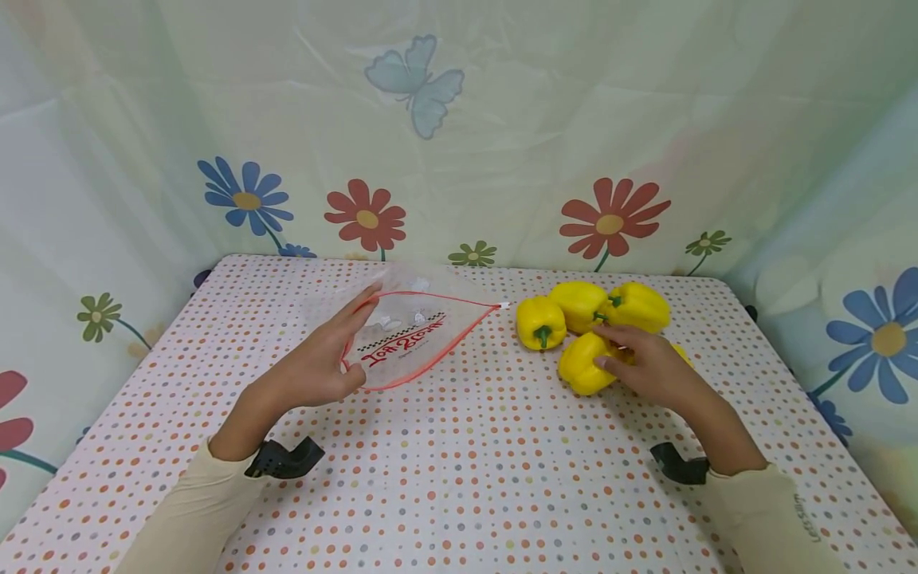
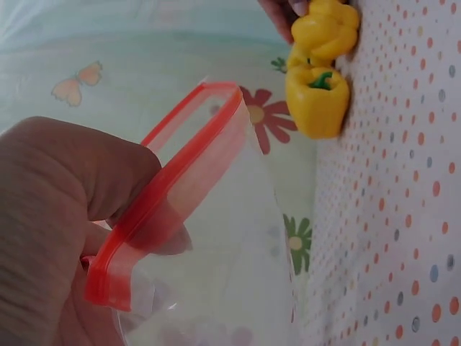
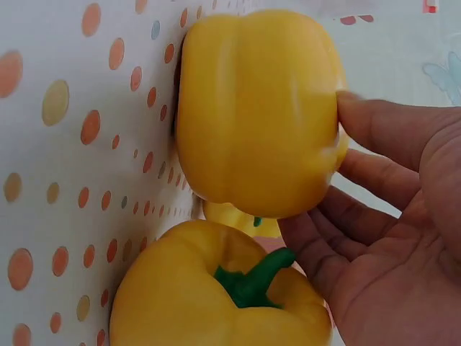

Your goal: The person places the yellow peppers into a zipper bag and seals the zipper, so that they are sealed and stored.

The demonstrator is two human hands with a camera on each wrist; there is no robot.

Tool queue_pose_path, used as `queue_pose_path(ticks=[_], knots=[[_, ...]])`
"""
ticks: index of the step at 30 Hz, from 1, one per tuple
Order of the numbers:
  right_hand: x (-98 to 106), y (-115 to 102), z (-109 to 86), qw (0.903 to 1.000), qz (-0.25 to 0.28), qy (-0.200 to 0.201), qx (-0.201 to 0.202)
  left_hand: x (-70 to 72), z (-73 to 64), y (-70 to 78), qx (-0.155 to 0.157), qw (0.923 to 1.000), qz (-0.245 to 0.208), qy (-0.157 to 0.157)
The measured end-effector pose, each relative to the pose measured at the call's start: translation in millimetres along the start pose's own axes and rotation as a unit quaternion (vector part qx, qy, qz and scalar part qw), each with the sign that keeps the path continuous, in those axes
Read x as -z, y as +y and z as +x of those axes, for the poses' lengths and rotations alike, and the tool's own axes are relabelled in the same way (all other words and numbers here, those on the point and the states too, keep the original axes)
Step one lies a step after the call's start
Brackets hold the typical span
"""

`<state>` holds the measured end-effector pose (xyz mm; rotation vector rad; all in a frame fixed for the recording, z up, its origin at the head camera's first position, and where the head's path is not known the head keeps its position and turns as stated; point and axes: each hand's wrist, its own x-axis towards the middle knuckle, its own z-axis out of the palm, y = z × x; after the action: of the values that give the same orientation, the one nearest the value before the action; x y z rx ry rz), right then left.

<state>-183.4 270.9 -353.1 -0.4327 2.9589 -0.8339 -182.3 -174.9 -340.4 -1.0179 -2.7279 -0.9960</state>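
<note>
A clear zip bag [image 1: 409, 343] with a red-orange rim and red lettering stands with its mouth spread wide. My left hand [image 1: 315, 359] holds it at the near-left end of the mouth. Up close in the left wrist view, the thumb [image 2: 108, 166] hooks over the red rim [image 2: 180, 173]. On the right, my right hand [image 1: 649, 367] grips a yellow bell pepper [image 1: 584, 365], thumb on one side and fingers on the other. That pepper [image 3: 259, 108] is large in the right wrist view, beside another bell pepper [image 3: 216, 295] with a green stem.
More yellow bell peppers stand close behind the held one: one at the left [image 1: 541, 323], one at the back [image 1: 577, 304] and one at the back right [image 1: 641, 308]. Another [image 1: 683, 355] is partly hidden by my right hand. A dotted cloth [image 1: 430, 478] covers the table, with a flowered curtain [image 1: 502, 119] behind.
</note>
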Motion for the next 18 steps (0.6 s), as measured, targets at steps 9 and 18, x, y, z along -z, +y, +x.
queue_pose_path(ticks=[9,18], knots=[[-6.5,1.1,6.6,0.9997,0.020,0.011,-0.004,1.7,0.3,3.8,-0.011,0.9999,-0.004,0.002],[-5.4,2.1,4.7,0.9969,0.074,-0.025,0.012,1.0,1.1,2.4,-0.021,0.9997,-0.014,-0.002]])
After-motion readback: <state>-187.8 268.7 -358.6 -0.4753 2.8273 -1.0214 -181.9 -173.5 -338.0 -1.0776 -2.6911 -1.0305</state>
